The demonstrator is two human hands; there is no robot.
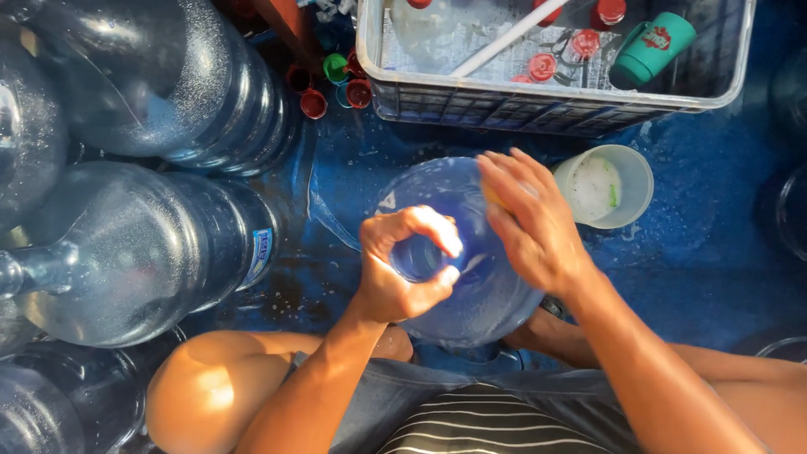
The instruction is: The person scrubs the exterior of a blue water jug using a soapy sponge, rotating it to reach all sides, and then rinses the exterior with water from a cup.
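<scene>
A large clear blue water jug (437, 185) stands upright between my knees, seen from above. My left hand (395, 269) is wrapped around its neck, fingers and thumb closed in a ring about the opening. My right hand (530, 223) presses on the jug's shoulder to the right of the neck, with something small and yellowish, perhaps a sponge, partly hidden under its fingers. The right hand is blurred.
Several big blue jugs (143, 252) lie stacked on the left. A grey plastic crate (538, 105) at the top holds red caps, a white stick and a teal cup (651, 46). A translucent tub (605, 185) of soapy water sits right of the jug. Loose caps (336, 84) lie on the wet blue floor.
</scene>
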